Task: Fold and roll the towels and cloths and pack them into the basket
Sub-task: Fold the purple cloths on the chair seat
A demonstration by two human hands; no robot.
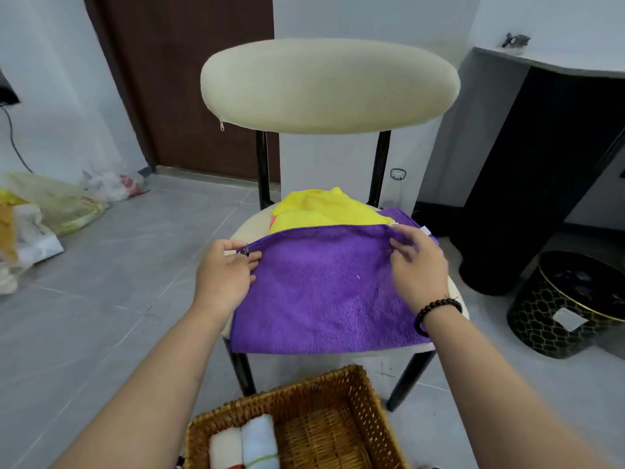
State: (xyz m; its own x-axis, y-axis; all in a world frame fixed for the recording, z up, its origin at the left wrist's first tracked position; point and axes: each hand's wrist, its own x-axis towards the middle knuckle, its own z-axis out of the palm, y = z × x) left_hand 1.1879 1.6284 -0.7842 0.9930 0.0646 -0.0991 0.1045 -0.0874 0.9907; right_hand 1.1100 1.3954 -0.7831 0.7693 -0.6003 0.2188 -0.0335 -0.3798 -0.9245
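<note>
On the chair seat (247, 228), head view: purple cloth (324, 292) lies spread flat, far edge overlapping a yellow cloth (324, 208). Left hand (223, 275) pinches the cloth's far-left corner; right hand (417, 265) pinches the far-right corner. Wicker basket (338, 384) sits on the floor below, holding a white roll (225, 448) beside a pale-blue roll (258, 441), touching.

A cream chair seat (248, 228) at the frame's centre carries a purple cloth (324, 292) spread flat, with a yellow cloth (324, 208) bunched just behind it. The grey tiled floor (118, 265) bears a wicker basket (341, 380) at bottom centre, plastic bags (57, 204) at left and a black patterned bin (554, 319) at right.
</note>
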